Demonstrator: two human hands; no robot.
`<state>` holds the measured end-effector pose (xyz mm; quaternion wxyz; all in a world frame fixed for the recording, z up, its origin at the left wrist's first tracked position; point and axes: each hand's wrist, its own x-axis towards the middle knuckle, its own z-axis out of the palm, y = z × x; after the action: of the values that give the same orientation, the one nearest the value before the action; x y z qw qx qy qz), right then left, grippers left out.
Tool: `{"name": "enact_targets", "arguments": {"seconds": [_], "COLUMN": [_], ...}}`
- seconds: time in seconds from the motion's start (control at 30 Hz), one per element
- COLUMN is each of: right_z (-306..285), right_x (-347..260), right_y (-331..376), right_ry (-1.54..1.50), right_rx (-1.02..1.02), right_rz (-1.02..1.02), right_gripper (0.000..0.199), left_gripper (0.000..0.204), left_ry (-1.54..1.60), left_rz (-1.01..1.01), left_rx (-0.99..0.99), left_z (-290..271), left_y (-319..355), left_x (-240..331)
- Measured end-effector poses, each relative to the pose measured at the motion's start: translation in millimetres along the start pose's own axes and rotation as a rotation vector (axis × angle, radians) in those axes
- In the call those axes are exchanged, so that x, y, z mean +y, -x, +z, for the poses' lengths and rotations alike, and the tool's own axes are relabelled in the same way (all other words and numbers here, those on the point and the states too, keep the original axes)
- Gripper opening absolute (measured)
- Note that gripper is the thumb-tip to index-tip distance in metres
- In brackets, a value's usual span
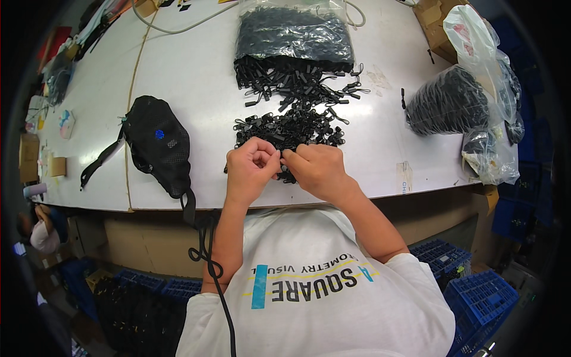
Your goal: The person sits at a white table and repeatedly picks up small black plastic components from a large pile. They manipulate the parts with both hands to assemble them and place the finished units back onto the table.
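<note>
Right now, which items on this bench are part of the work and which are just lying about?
In use:
left hand
right hand
small black parts pile
open clear bag of parts

Lying about:
black mesh pouch
bagged bundles
blue crates

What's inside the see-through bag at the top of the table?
The clear bag is full of small black parts like those in the loose pile spilling from it. What lies deeper inside is covered.
</note>
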<state>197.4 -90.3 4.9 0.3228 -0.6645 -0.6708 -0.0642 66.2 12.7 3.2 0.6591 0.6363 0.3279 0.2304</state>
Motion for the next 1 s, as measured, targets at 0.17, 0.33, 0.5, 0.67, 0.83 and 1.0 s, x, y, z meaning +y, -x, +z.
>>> {"name": "enact_targets", "arguments": {"seconds": [0.17,0.33,0.5,0.67,0.83,1.0], "right_z": [0.7,10.6,5.1,-5.6,-9.4,-11.9], "right_x": [-2.5,-3.1,-2.2,0.8,-2.4,-2.5], "right_y": [2.9,4.6,-3.9,-9.0,-3.8,1.5], "right_ry": [0.045,-0.042,-0.093,-0.185,-0.245,-0.402], "right_rx": [-0.091,-0.096,-0.071,-0.18,-0.23,-0.263], "right_rz": [-0.025,0.044,0.08,0.021,0.043,0.153], "right_gripper": [0.018,0.014,0.013,0.017,0.017,0.012], "left_gripper": [0.009,0.01,0.019,0.027,0.02,0.015], "left_ry": [-0.115,0.034,0.174,0.352,0.089,0.149], "left_rz": [0.025,-0.045,-0.056,-0.23,-0.016,0.156], "left_rx": [0.007,0.081,0.128,-0.246,0.042,0.087], "left_z": [3.7,11.0,11.3,-7.4,-9.2,11.9], "left_y": [7.0,11.4,9.5,5.0,4.6,13.2], "left_x": [4.2,3.2,-7.6,-18.8,-26.4,-8.2]}}
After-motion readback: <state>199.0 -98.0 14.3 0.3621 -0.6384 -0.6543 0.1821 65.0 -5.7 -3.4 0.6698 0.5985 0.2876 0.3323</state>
